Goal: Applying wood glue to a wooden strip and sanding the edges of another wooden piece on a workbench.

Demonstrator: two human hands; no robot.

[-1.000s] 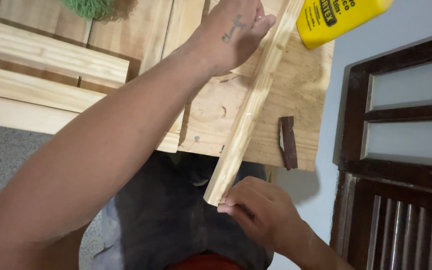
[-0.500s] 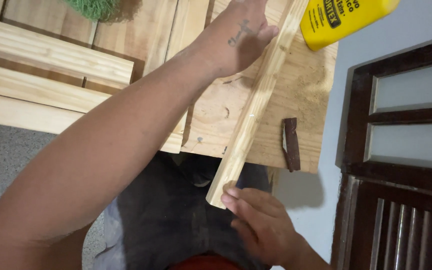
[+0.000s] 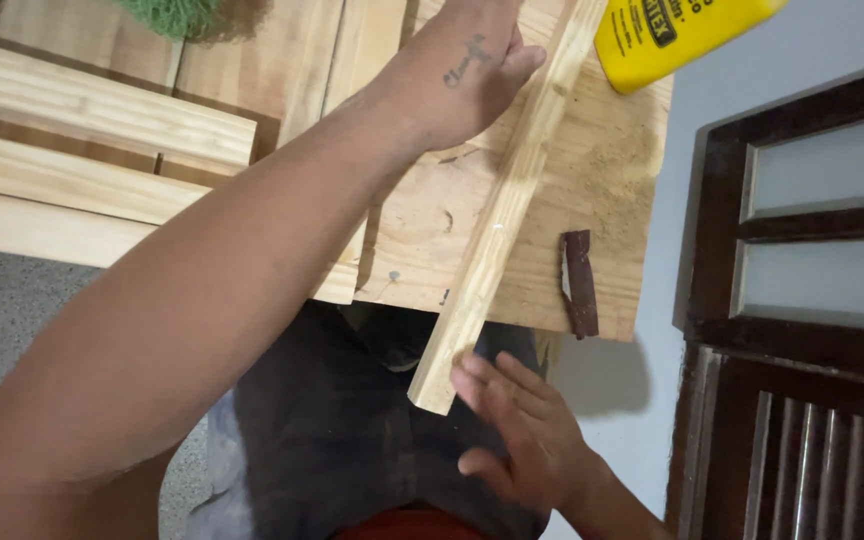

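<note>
A long pale wooden strip (image 3: 497,230) lies diagonally over a plywood board (image 3: 607,170), its near end sticking out past the board's edge above my lap. My left hand (image 3: 462,75) reaches across from the left. It presses and holds the strip's far part near the top of the view. My right hand (image 3: 527,440) is just below the strip's near end with its fingers spread. The fingertips are at or almost touching that end, and nothing is gripped.
A yellow glue bottle (image 3: 672,35) lies at the board's far right corner. A small dark brown piece (image 3: 580,283) rests near the board's front edge. Pale planks (image 3: 102,110) lie to the left, something green (image 3: 167,15) behind them. A dark wooden door frame (image 3: 802,300) stands at right.
My right hand was closed at the strip's near end and has since spread its fingers and dropped slightly below it. My left hand stays on the strip.
</note>
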